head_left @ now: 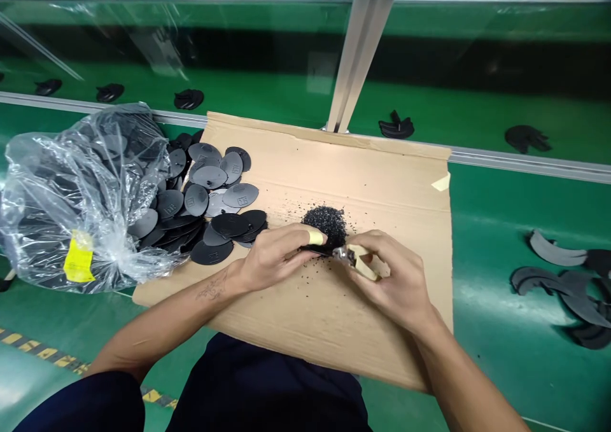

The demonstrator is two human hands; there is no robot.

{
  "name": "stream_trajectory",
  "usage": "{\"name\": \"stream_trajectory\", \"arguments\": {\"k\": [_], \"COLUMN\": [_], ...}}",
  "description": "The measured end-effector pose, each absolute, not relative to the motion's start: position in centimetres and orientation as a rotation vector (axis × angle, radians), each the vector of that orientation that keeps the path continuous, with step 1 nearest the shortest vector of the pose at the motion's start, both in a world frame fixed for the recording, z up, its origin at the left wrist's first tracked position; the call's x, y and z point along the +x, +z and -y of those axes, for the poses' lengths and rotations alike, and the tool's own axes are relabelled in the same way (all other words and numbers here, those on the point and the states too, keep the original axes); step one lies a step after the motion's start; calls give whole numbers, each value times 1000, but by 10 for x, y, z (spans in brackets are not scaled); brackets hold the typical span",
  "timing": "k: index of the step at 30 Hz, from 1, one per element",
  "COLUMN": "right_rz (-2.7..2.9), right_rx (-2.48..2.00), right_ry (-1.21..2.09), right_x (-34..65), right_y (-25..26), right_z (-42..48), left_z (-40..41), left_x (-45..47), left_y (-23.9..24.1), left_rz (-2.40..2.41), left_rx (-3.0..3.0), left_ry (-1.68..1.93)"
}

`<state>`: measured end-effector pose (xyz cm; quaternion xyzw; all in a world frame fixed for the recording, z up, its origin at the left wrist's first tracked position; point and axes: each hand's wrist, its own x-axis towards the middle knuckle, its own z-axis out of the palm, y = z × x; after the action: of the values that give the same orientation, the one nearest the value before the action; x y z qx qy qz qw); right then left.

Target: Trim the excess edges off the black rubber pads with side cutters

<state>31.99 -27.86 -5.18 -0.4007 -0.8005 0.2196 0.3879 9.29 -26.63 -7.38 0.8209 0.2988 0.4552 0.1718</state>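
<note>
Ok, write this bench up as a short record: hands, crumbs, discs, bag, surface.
left hand: holds a thin black piece
right hand: holds a small tool with a shiny end, kind unclear
crumbs: black, heaped just beyond the hands
discs: dark ovals, loosely piled beside the bag
bag: clear plastic, yellow label
surface: cardboard

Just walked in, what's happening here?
A person's left hand holds a flat black piece close to a small pale-taped metallic tool in the right hand. Both are over a brown cardboard sheet, by a heap of black bits. Flat black oval discs lie leftward, beside a clear plastic bag.
</note>
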Motion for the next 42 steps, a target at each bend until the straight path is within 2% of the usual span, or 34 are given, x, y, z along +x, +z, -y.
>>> {"name": "stream_trajectory", "arguments": {"k": [3,6,9,14,35,42], "right_rz": [2131,2117,2009,2101,2338,2254], "right_rx": [-846,-770,-822,-1034,-1005,-1036], "right_ry": [349,463,619,411,168,295], "right_x": [317,318,325,338,340,340], "right_y": [-50,-47,-44,-44,-45,-47], "right_z": [280,280,278,272,273,276], "left_z": [264,262,262,263,269,270], "left_x": [91,89,88,90,94,94], "left_y": [-78,-79,-76,-71,-80,-75], "left_rz": [-899,-924,-922,-836,-755,-783], "left_rx": [2489,2549,2427,2206,2071,2111], "left_ry": [1166,1067,1115,1211,1271,1282]}}
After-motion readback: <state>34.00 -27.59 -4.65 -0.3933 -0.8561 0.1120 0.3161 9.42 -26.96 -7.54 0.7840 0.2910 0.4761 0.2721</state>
